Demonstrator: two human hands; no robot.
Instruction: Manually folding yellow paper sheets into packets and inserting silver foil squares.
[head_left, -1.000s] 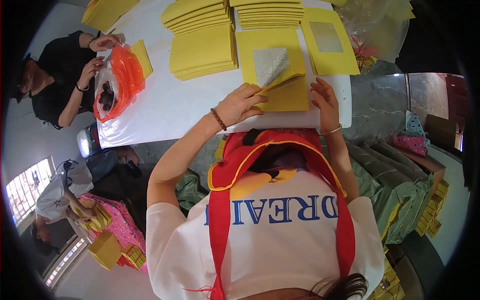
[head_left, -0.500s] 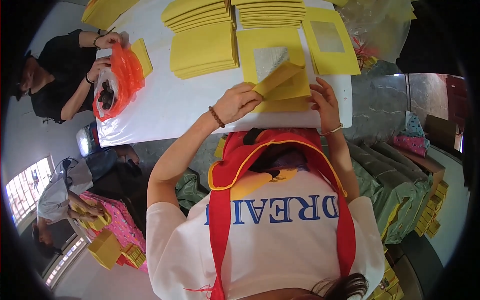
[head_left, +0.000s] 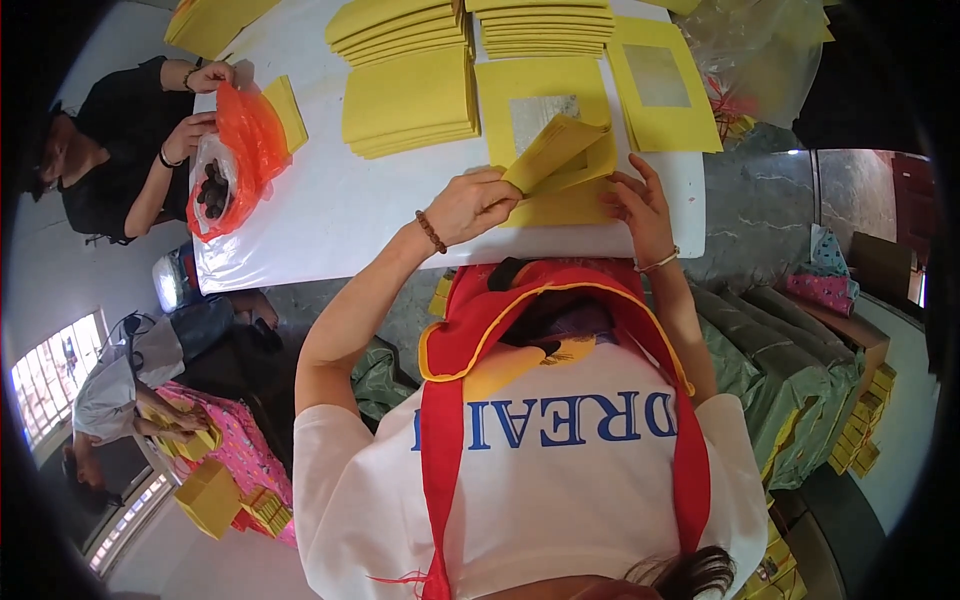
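My left hand (head_left: 480, 208) is closed on the left end of a folded bundle of yellow paper sheets (head_left: 560, 152), holding it tilted up off the table. My right hand (head_left: 638, 208) has its fingers apart beside the bundle's right edge; its fingertips are at the paper, though whether they touch I cannot tell. Under the bundle lies a yellow sheet with a silver foil patch (head_left: 535, 115), partly covered. Left of it is a stack of folded yellow paper (head_left: 408, 105). To the right lie flat yellow sheets, also with a silver patch (head_left: 657, 75).
More folded yellow stacks (head_left: 540, 28) stand at the white table's (head_left: 340, 215) far side. A clear plastic bag (head_left: 765, 60) is at the far right. At left, a person in black handles a red plastic bag (head_left: 255, 140) with dark pieces inside. Green wrapped bundles (head_left: 790, 370) stand behind me, right.
The folded bundle has tilted up and its layers spread more at the right. My right hand has shifted slightly left, toward it. My left hand keeps its grip.
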